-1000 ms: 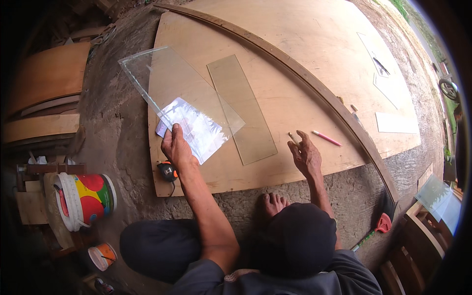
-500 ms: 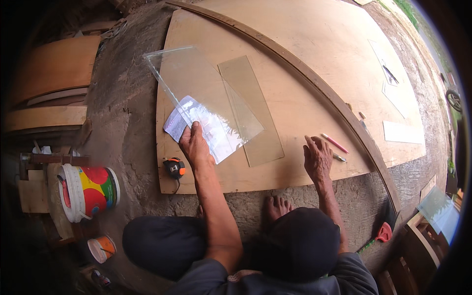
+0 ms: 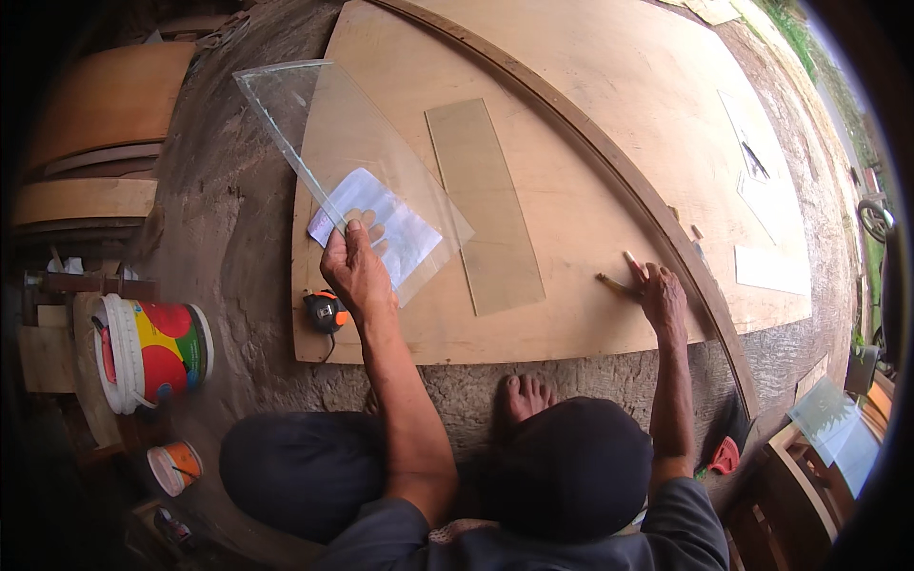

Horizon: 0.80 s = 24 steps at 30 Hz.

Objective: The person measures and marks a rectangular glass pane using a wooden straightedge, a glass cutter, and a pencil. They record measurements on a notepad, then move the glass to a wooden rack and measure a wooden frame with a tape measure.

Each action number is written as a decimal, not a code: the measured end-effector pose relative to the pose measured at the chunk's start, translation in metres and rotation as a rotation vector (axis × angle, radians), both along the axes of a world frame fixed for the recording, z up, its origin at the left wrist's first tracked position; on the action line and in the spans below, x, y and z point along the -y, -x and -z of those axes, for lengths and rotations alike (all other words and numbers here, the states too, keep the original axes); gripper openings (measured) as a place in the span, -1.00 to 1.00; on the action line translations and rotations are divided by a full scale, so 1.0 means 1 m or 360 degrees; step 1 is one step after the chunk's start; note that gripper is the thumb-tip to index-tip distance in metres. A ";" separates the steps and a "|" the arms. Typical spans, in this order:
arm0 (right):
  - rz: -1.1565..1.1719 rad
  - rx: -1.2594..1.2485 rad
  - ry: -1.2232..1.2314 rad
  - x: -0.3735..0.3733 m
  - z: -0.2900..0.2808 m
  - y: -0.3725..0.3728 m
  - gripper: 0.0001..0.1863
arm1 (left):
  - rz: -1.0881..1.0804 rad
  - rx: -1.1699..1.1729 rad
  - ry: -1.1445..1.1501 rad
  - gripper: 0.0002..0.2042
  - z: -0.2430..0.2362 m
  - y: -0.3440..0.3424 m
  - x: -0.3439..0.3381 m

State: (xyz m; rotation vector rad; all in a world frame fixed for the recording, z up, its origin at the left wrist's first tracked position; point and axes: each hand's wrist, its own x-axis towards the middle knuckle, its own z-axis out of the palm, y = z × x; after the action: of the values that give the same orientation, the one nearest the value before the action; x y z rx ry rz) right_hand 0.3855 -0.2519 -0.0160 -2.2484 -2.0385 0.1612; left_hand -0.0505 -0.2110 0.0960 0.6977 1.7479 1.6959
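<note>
Pinching glass pane (image 3: pixel 357 152) near one edge in left hand (image 3: pixel 358 271), so could tip if loosened. Cannot tell grip of right hand (image 3: pixel 665 297) at pink pen (image 3: pixel 635 264).

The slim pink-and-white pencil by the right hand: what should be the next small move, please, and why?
Perhaps close the right hand on the slim pink-and-white pencil and lift it, since this hand is right at the pencil, while the left hand grips the clear flat glass pane.

pane (image 3: pixel 347 143): clear glossy glass, over left edge of board (image 3: pixel 566 190), smooth matt wood. floor (image 3: pixel 457 388) past near edge: rough.
</note>
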 end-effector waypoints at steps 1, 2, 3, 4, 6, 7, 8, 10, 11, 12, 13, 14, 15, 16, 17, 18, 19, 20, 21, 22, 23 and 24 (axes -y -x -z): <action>-0.0017 -0.0017 -0.0104 -0.002 -0.003 0.006 -0.73 | 0.0015 -0.0026 0.0002 -0.69 -0.001 0.000 0.001; 0.0043 -0.0024 -0.0101 -0.005 -0.007 0.013 -0.73 | 0.0015 -0.0024 -0.0018 -0.69 -0.002 0.001 0.002; 0.0061 -0.0232 -0.0186 -0.006 -0.014 0.021 -0.77 | 0.0013 -0.0025 -0.0033 -0.69 -0.003 0.002 0.003; -0.0039 -0.0335 -0.0333 -0.008 -0.020 0.034 -0.80 | 0.0010 -0.0035 -0.0026 -0.69 -0.003 0.002 0.004; -0.0121 -0.0533 -0.0558 -0.011 -0.036 0.069 -0.84 | 0.0036 0.0021 -0.0030 -0.70 -0.003 0.001 0.005; -0.0224 -0.0807 -0.0664 -0.011 -0.042 0.093 -0.89 | 0.0040 0.0065 -0.0032 -0.70 -0.002 0.000 0.004; -0.0265 -0.0911 -0.0628 -0.013 -0.048 0.120 -0.89 | 0.0048 0.0108 -0.0045 -0.70 0.000 0.000 0.003; -0.0533 -0.1090 -0.0585 -0.007 -0.062 0.168 -0.76 | 0.0037 0.0245 -0.0056 -0.73 0.003 -0.002 0.001; -0.0769 -0.1134 -0.0569 -0.005 -0.068 0.188 -0.72 | 0.0044 0.0288 -0.0058 -0.73 0.006 -0.003 0.001; -0.0881 -0.1236 -0.0439 -0.001 -0.073 0.206 -0.60 | 0.0059 0.0318 -0.0094 -0.74 0.008 -0.005 0.000; -0.0974 -0.1218 -0.0374 0.002 -0.076 0.221 -0.55 | 0.0052 0.0397 -0.0073 -0.75 0.011 -0.006 -0.001; -0.1060 -0.1143 -0.0374 0.003 -0.078 0.230 -0.42 | 0.0072 0.0397 -0.0075 -0.75 0.014 -0.007 -0.003; -0.1110 -0.1033 -0.0484 0.003 -0.079 0.237 -0.40 | 0.0095 0.0390 -0.0103 -0.75 0.017 -0.008 -0.004; -0.1161 -0.0905 -0.0556 0.002 -0.077 0.242 -0.37 | 0.0083 0.0422 -0.0026 -0.76 0.020 -0.009 -0.005; -0.1160 -0.0851 -0.0563 0.002 -0.075 0.245 -0.38 | 0.0112 0.0470 -0.0046 -0.77 0.023 -0.011 -0.005; -0.1153 -0.0784 -0.0545 0.001 -0.072 0.246 -0.39 | 0.0160 0.0462 -0.0079 -0.77 0.024 -0.013 -0.005; -0.1145 -0.0717 -0.0525 0.000 -0.068 0.247 -0.39 | 0.0192 0.0483 -0.0056 -0.77 0.025 -0.015 -0.004; -0.1154 -0.0688 -0.0531 -0.002 -0.063 0.247 -0.41 | 0.0221 0.0503 -0.0045 -0.77 0.025 -0.016 -0.004; -0.1160 -0.0660 -0.0537 -0.004 -0.059 0.246 -0.42 | 0.0209 0.0422 -0.0010 -0.78 0.025 -0.018 -0.005; -0.1156 -0.0618 -0.0521 -0.005 -0.056 0.245 -0.43 | 0.0226 0.0391 -0.0019 -0.78 0.024 -0.020 -0.006; -0.1157 -0.0654 -0.0536 -0.005 -0.053 0.244 -0.43 | 0.0230 0.0373 -0.0001 -0.78 0.024 -0.024 -0.005; -0.1148 -0.0679 -0.0530 -0.005 -0.051 0.244 -0.43 | 0.0251 0.0336 -0.0028 -0.79 0.023 -0.026 -0.004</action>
State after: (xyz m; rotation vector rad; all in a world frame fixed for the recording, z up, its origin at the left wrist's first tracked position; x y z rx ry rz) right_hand 0.1417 -0.2471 0.0348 -1.1030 -2.2967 0.2943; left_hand -0.0246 -0.2069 0.0730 0.6223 1.4947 1.6161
